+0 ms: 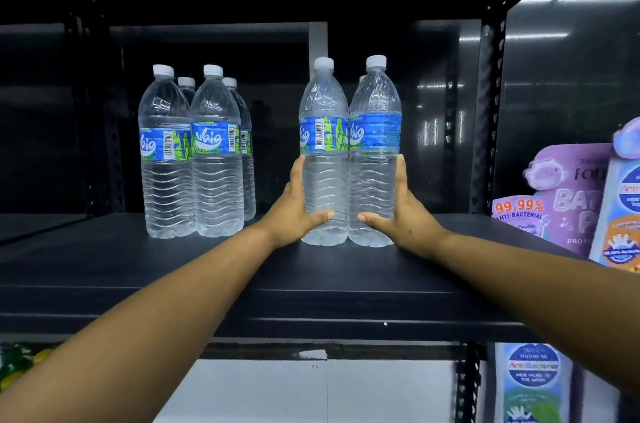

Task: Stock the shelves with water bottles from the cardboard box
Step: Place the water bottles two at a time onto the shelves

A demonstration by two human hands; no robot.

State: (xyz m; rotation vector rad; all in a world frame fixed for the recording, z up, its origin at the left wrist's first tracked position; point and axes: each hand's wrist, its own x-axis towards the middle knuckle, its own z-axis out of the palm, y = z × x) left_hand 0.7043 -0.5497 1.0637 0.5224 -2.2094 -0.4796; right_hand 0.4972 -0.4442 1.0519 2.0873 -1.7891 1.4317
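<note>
Head view: left hand [299,206] grips left bottle [323,152], right hand [398,211] grips right bottle [374,152]; both upright, touching, on black shelf [207,270], right of four shelved bottles [194,152].

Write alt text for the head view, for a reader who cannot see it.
Two bare hands, left hand and right hand, press a pair of upright water bottles together on a dark shelf. A group of four bottles stands to their left, apart from the pair. Purple anti-bacterial wash packs sit at the right edge.
</note>
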